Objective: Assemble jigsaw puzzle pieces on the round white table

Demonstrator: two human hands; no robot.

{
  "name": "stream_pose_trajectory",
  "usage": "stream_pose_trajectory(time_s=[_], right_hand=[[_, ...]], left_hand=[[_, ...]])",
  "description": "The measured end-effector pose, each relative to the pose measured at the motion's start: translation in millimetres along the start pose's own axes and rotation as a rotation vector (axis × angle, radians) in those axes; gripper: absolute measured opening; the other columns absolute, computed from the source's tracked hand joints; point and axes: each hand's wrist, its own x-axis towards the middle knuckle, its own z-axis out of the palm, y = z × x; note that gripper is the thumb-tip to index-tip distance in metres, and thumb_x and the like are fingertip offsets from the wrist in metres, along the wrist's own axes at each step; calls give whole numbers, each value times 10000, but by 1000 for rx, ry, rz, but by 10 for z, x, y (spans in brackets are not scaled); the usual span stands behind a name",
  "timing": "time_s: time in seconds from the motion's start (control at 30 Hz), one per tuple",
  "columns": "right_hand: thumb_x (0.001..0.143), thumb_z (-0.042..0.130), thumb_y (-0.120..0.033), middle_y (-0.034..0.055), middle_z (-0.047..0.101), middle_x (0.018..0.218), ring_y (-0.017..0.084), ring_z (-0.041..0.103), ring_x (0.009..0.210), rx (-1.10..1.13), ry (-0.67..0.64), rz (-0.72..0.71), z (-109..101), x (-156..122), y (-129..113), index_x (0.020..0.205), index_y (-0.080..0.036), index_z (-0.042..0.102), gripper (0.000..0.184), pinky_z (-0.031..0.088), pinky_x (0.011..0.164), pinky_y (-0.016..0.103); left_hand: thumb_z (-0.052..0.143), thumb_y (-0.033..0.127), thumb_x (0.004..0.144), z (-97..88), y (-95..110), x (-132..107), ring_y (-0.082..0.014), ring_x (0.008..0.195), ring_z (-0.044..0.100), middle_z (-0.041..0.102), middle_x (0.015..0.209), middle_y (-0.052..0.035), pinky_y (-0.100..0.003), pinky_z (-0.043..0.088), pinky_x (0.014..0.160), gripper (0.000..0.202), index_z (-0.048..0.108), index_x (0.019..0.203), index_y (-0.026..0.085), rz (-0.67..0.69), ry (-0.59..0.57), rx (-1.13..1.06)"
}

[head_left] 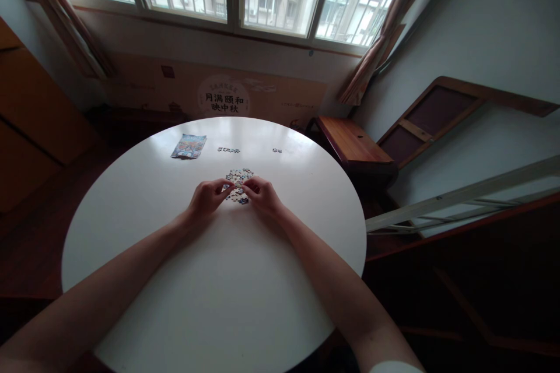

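Observation:
A loose pile of small jigsaw puzzle pieces [239, 174] lies on the white round table [227, 280], some with printed faces and some pale. Over the left side of the pile is my left hand [210, 194], thumb and forefinger pinched on a puzzle piece. My right hand [262, 192] is opposite it, fingertips also pinched at a puzzle piece and almost meeting the left ones. The pieces in the fingers are tiny and partly covered. Dark blue pieces [244, 201] lie at the pile's near edge.
Behind the pile lie a row of puzzle pieces [228, 150] and a smaller group [277, 150] farther right. A colourful printed packet [189, 146] rests at the back left of the table. A wooden bench-like seat [354, 140] stands beyond the table's right edge, below the windows.

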Motion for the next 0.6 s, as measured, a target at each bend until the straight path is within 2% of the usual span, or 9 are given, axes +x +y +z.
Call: stream_pose_trajectory(time_s=[0.6], right_hand=[[789,609,-288,15,643,714,98,551,618,63,9,30,6,-1,-9,827,-148,649,151,438,582,219]], left_hand=[[578,426,831,-2,-6,-1,-72,442,335,365,470,69,-204,272,489,297,711,842,160,25,2,7]])
